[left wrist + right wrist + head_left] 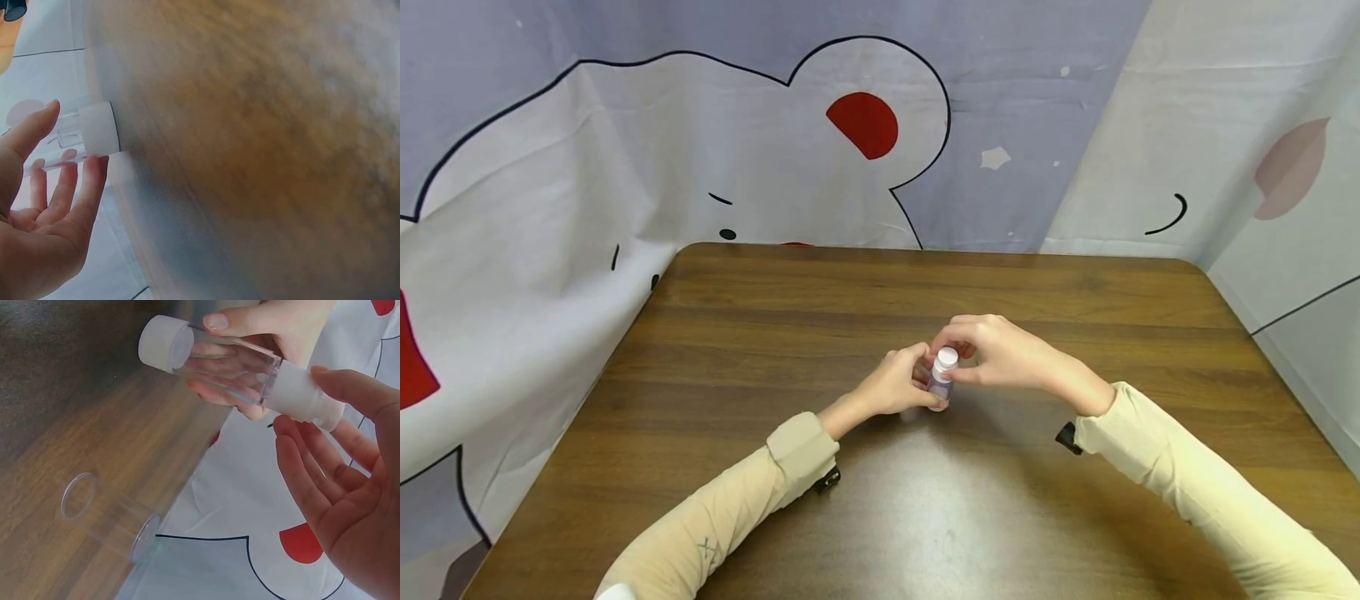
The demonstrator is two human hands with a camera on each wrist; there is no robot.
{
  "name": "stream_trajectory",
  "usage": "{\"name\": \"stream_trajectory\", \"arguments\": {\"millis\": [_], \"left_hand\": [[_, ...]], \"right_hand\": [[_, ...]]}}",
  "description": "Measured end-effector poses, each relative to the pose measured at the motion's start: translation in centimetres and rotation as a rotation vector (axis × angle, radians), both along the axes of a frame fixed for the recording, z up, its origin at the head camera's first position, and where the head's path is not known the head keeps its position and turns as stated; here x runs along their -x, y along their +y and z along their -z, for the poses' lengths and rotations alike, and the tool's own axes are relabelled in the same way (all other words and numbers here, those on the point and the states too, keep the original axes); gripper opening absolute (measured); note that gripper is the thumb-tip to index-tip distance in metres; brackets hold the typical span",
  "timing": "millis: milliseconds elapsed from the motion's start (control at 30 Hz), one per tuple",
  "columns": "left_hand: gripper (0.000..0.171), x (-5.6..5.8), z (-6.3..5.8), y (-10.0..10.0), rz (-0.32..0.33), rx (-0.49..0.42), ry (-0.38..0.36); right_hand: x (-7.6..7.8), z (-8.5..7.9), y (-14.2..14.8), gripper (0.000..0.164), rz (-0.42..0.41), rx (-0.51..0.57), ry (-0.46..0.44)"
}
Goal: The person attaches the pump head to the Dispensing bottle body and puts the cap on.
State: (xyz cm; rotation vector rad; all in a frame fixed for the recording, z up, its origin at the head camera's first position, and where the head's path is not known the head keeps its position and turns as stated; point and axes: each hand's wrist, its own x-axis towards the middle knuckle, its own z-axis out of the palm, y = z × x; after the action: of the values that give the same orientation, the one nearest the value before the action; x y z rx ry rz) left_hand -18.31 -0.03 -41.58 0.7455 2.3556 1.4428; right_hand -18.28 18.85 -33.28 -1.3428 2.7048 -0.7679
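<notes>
A small clear bottle (228, 365) with a white base and a white top (306, 394) stands upright on the table between my hands. My left hand (891, 383) grips its body, thumb on one side and fingers on the other. In the left wrist view, the white base (99, 128) shows beside the left fingertips. From the other side, my right hand (1003, 350) pinches around the white top; its thumb (337, 381) lies on the white part and the fingers curve below. A clear, open-ended cylinder like a cap (109, 515) stands on the table near the bottle in the right wrist view.
The brown wooden table (760, 317) has rounded far corners. A cloth with cartoon prints (760, 150) hangs behind it and along the sides. Small black devices (1067, 437) sit under both cuffs of the light sleeves.
</notes>
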Motion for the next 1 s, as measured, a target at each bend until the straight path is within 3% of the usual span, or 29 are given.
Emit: {"name": "stream_trajectory", "arguments": {"millis": [300, 667, 1000], "left_hand": [[0.045, 0.0, 0.0, -0.1, -0.001, 0.003, -0.022], [0.047, 0.0, 0.1, -0.2, 0.003, 0.006, -0.002], [0.047, 0.1, 0.2, -0.1, 0.006, 0.005, 0.005]], "right_hand": [[0.1, 0.3, -0.2, 0.014, 0.019, 0.020, -0.014], [1.0, 0.7, 0.4, 0.026, -0.075, 0.114, -0.289], [1.2, 1.2, 0.6, 0.029, -0.079, 0.138, -0.358]]}}
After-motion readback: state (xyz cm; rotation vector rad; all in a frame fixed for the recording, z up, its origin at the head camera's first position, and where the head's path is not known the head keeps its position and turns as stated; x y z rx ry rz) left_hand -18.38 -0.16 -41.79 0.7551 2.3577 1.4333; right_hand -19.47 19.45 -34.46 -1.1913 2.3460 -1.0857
